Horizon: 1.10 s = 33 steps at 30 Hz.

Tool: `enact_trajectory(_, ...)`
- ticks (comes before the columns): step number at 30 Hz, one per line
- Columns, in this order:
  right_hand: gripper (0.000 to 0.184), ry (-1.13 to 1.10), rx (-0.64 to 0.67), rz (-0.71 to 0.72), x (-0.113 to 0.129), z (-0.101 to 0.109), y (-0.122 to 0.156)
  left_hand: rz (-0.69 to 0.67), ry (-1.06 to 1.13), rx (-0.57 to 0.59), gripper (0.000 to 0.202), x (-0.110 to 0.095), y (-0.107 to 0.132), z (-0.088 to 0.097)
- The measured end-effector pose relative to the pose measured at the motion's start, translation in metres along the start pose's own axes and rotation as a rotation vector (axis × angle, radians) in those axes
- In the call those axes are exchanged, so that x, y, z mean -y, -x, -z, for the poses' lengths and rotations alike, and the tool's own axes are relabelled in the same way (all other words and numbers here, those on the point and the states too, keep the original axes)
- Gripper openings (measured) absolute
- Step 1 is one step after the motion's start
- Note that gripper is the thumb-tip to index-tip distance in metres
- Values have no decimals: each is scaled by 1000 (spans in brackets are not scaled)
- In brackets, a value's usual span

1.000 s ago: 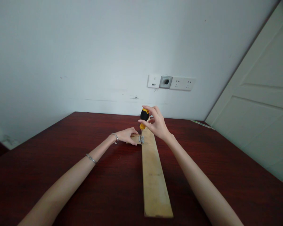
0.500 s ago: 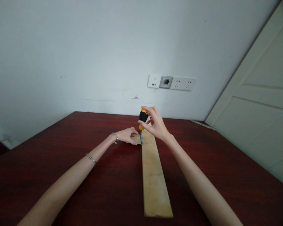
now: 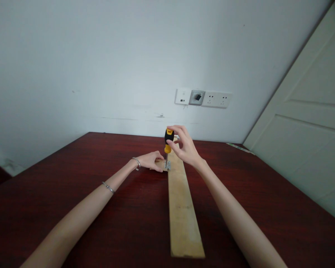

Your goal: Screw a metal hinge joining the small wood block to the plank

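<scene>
My right hand [image 3: 185,147] grips the black and yellow handle of a screwdriver [image 3: 169,136] between thumb and fingers. The screwdriver stands nearly upright, its shaft pointing down at a small metal hinge [image 3: 168,165]. Whether its tip sits in a screw is too small to tell. The hinge lies where a short wooden piece [image 3: 161,165] meets the left edge of a long wooden board [image 3: 182,204]. With thumb and fingers around the short piece, my left hand [image 3: 150,161] holds it against the table.
The dark red wooden table [image 3: 114,223] runs back to a pale wall [image 3: 114,67]. Wall sockets [image 3: 216,99] with a black plug [image 3: 197,97] are above its rear edge. A white panelled door [image 3: 309,123] stands at the right, near a flat strip [image 3: 240,148] on the table.
The thumb of my right hand has shifted up and right along the screwdriver handle, and the handle has turned slightly. My left hand, the hinge and the boards stay in place.
</scene>
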State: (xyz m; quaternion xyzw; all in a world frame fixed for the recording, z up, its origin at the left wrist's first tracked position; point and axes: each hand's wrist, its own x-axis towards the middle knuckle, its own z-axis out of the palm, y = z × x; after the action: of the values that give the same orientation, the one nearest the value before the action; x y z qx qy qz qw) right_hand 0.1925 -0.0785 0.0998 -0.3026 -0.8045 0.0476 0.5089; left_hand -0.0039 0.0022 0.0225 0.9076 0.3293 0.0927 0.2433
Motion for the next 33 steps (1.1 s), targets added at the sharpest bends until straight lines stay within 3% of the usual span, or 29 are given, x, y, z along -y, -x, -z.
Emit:
enact_trajectory(8, 46, 15, -63, -65, -4, 0, 0, -4, -36, -7, 58, -3, 2, 1)
enact_trajectory(14, 44, 0, -20, 5, -7, 1, -1, 4, -46, -11, 61, -2, 2, 0)
enact_trajectory(18, 44, 12, -61, -46, -7, 0, -1, 0, -52, -3, 59, -4, 2, 1)
enact_trajectory(25, 52, -84, 19, -37, -7, 1, 0, 12, -56, 15, 66, -4, 2, 2)
enact_trajectory(30, 54, -55, -80, -57, -15, -3, 1, 8, -67, 13, 65, -2, 2, 1)
enact_trajectory(33, 52, -47, -59, -57, -14, -1, 0, -3, -81, -2, 64, -2, 1, 0)
